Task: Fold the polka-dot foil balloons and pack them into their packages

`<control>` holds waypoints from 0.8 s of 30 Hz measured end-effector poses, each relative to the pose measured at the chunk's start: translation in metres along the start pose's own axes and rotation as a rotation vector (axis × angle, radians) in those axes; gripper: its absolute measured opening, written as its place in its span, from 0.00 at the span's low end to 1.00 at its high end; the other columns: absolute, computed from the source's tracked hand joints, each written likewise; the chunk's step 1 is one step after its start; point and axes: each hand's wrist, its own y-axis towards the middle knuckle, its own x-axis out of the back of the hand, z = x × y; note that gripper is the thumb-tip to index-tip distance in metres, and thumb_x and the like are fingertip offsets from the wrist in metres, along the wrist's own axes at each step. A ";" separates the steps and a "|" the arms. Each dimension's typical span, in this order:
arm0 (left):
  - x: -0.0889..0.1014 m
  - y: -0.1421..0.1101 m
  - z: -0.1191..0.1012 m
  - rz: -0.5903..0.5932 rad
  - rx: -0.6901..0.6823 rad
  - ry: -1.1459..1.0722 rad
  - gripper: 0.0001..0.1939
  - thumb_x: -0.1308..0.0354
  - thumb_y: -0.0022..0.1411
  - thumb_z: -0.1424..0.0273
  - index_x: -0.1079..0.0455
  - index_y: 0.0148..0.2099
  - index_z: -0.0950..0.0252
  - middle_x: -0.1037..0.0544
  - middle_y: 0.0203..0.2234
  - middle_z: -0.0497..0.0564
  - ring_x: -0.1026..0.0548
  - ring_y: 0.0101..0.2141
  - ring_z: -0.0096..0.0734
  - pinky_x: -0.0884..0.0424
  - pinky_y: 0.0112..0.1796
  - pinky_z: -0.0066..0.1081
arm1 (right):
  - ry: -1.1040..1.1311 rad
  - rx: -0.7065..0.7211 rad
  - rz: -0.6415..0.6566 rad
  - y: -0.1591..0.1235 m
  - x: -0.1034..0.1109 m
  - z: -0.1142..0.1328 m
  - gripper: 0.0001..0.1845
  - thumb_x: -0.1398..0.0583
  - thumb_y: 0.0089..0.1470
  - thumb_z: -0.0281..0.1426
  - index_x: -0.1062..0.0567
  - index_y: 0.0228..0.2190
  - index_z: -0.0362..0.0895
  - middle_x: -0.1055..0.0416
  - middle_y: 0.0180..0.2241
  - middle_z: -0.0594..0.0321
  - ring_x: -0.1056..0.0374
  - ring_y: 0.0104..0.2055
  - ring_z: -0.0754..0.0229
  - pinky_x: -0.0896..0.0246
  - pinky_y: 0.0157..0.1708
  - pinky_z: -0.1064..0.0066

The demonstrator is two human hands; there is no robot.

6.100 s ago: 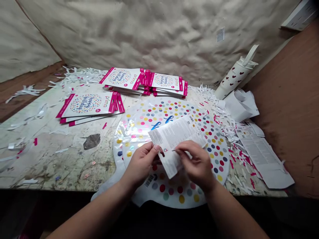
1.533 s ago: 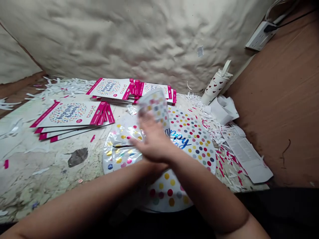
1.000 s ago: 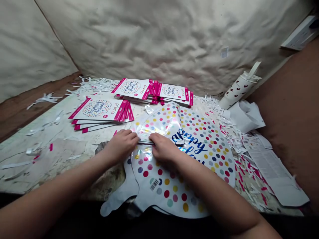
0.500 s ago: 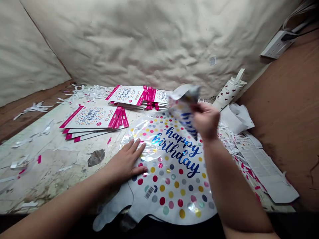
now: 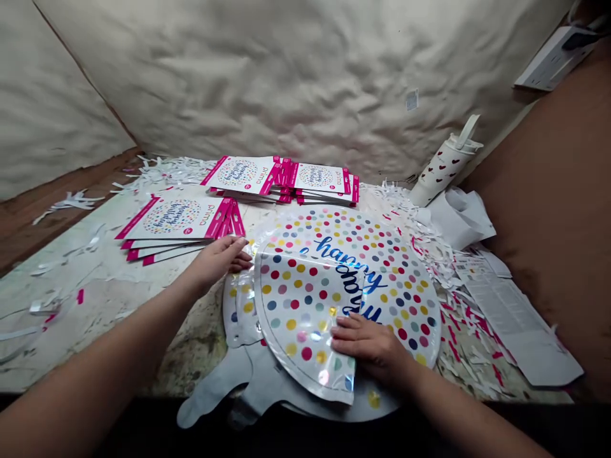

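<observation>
A pile of flat, round foil balloons (image 5: 405, 273) with coloured dots and blue "happy birthday" lettering lies before me, pale tails hanging past the table's front edge. On top is a balloon folded over (image 5: 293, 305), its curved rim toward the left. My right hand (image 5: 377, 350) rests on this folded balloon near its straight edge, fingers stretched out. At the upper left rim of the pile is my left hand (image 5: 222, 261), fingers extended and slightly bent, with no object visible in it. Its thumb is partly hidden.
Pink-and-white balloon packets (image 5: 176, 219) are stacked at left, with more packets (image 5: 319, 178) at the back. A heart-patterned tumbler (image 5: 446, 168), crumpled paper (image 5: 461, 219) and flattened printed packets (image 5: 518, 318) stand or lie at right, among paper shreds (image 5: 470, 337). A power strip (image 5: 554, 60) is on the wall.
Six seconds ago both hands held a printed packet. Half a second ago my right hand held a crumpled, folded balloon up at right; now it lies on a folded balloon on the pile.
</observation>
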 end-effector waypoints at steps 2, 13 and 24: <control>-0.015 0.010 -0.006 0.023 0.058 -0.049 0.24 0.42 0.52 0.51 0.36 0.42 0.65 0.27 0.20 0.47 0.27 0.21 0.29 0.30 0.23 0.26 | 0.005 -0.009 0.022 -0.004 -0.002 -0.003 0.14 0.45 0.57 0.28 0.26 0.44 0.46 0.26 0.44 0.59 0.35 0.52 0.59 0.42 0.55 0.61; -0.052 0.037 -0.013 -0.111 0.066 -0.091 0.41 0.38 0.49 0.78 0.51 0.63 0.63 0.28 0.47 0.60 0.24 0.39 0.37 0.26 0.40 0.38 | 0.071 -0.039 0.069 -0.004 0.003 -0.007 0.14 0.46 0.56 0.26 0.25 0.42 0.45 0.26 0.44 0.59 0.33 0.51 0.61 0.43 0.55 0.63; -0.163 -0.015 -0.012 0.692 -1.087 1.085 0.29 0.58 0.65 0.61 0.52 0.65 0.67 0.50 0.63 0.60 0.53 0.62 0.45 0.55 0.58 0.47 | 0.223 -0.108 0.166 -0.016 0.021 -0.009 0.14 0.45 0.54 0.25 0.25 0.41 0.44 0.26 0.44 0.58 0.35 0.53 0.59 0.49 0.58 0.62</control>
